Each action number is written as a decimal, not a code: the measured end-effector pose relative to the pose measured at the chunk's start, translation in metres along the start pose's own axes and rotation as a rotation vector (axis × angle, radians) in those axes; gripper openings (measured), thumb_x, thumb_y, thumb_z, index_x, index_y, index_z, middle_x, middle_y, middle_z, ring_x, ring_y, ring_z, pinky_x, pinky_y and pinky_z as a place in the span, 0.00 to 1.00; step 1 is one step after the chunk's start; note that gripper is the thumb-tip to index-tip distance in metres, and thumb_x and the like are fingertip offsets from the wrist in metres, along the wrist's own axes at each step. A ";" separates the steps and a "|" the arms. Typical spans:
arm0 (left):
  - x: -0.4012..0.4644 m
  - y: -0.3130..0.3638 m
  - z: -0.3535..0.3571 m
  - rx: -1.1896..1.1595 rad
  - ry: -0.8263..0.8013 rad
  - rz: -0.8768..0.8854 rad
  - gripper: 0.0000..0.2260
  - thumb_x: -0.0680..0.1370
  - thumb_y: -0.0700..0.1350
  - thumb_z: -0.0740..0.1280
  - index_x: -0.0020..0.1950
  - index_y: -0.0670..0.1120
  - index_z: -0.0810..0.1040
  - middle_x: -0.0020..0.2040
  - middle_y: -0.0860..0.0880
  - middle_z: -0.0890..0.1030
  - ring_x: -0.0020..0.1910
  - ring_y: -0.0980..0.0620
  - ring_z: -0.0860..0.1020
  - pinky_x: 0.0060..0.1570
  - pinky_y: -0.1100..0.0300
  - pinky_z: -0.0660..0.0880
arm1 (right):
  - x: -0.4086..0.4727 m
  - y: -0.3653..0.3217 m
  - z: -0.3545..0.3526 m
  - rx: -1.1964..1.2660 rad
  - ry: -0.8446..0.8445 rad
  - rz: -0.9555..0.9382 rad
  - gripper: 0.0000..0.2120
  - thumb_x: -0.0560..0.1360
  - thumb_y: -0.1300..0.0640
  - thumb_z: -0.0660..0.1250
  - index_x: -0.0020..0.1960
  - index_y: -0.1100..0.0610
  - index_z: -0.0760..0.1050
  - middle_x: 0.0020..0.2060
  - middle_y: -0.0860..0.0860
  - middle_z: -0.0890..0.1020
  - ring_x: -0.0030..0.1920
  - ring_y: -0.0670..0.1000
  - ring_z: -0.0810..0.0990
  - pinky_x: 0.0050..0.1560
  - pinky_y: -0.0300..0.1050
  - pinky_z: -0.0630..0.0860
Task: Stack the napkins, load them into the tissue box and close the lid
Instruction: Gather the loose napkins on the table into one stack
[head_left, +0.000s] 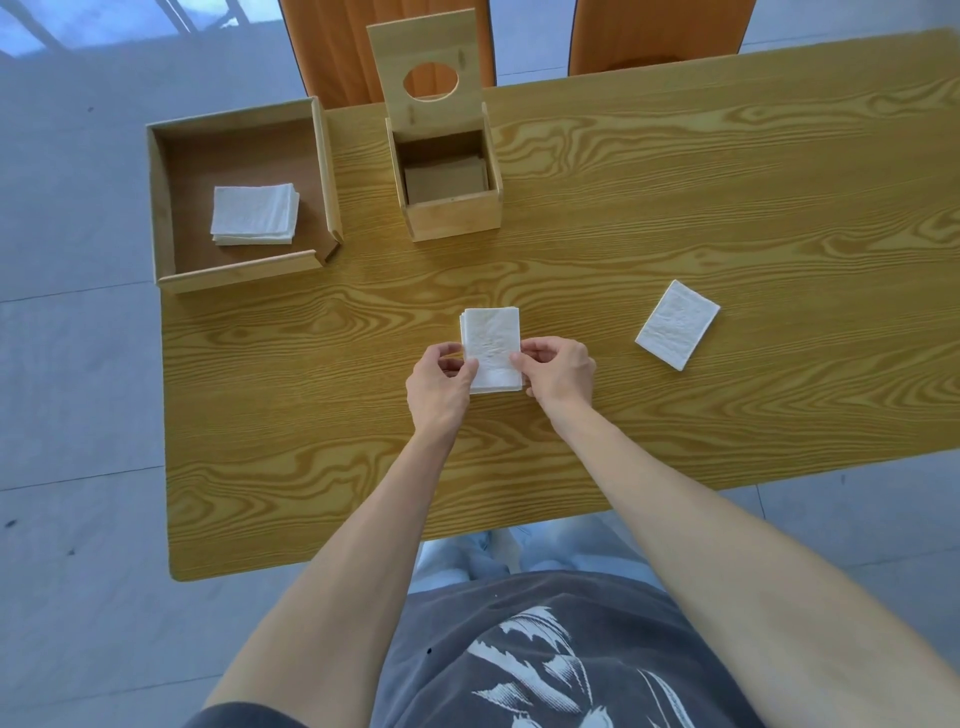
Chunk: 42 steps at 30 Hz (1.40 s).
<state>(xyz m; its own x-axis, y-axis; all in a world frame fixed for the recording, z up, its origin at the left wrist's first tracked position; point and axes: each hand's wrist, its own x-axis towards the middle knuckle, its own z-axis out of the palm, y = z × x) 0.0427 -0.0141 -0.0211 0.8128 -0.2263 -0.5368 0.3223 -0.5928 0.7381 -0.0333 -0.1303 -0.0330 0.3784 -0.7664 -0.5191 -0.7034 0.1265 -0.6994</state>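
Head view: left hand (439, 384) and right hand (561, 371) are pinching a napkin stack (491, 343), fingers (470, 366) clamped on its edges, over the worktop (675, 208).

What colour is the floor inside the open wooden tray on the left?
Brown, darker than its pale wooden walls; head view.

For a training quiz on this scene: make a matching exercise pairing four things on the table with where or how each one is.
Things
1. napkin stack
2. single napkin
3. tissue box lid
4. napkin pile

States
A. raised upright, open
B. inside the wooden tray
C. held between left hand and right hand
D. lying alone on the table, right of the hands

Pairs: 1-C, 2-D, 3-A, 4-B
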 end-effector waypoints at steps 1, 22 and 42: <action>0.000 0.000 0.001 0.009 0.001 0.002 0.14 0.77 0.45 0.72 0.61 0.47 0.79 0.45 0.52 0.82 0.41 0.57 0.79 0.52 0.52 0.80 | 0.000 0.000 0.000 -0.007 -0.002 0.002 0.08 0.70 0.55 0.77 0.48 0.54 0.84 0.38 0.48 0.86 0.40 0.50 0.86 0.43 0.55 0.84; -0.003 0.013 0.021 0.105 0.021 0.008 0.13 0.76 0.45 0.73 0.60 0.49 0.79 0.44 0.54 0.82 0.44 0.53 0.81 0.52 0.51 0.80 | 0.052 0.014 -0.110 -0.016 0.461 0.272 0.21 0.78 0.50 0.68 0.68 0.55 0.71 0.67 0.54 0.73 0.61 0.56 0.78 0.61 0.50 0.74; -0.004 0.014 0.021 0.118 0.040 0.003 0.13 0.76 0.45 0.72 0.60 0.49 0.79 0.45 0.54 0.82 0.43 0.55 0.81 0.48 0.55 0.80 | 0.056 0.017 -0.119 0.105 0.471 0.424 0.19 0.73 0.51 0.74 0.59 0.55 0.72 0.64 0.54 0.71 0.53 0.54 0.76 0.59 0.53 0.77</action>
<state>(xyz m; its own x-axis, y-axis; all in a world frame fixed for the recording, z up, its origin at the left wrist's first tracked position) 0.0339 -0.0381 -0.0176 0.8330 -0.1986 -0.5163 0.2627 -0.6794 0.6852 -0.0957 -0.2459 -0.0157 -0.2417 -0.8279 -0.5062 -0.6625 0.5219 -0.5373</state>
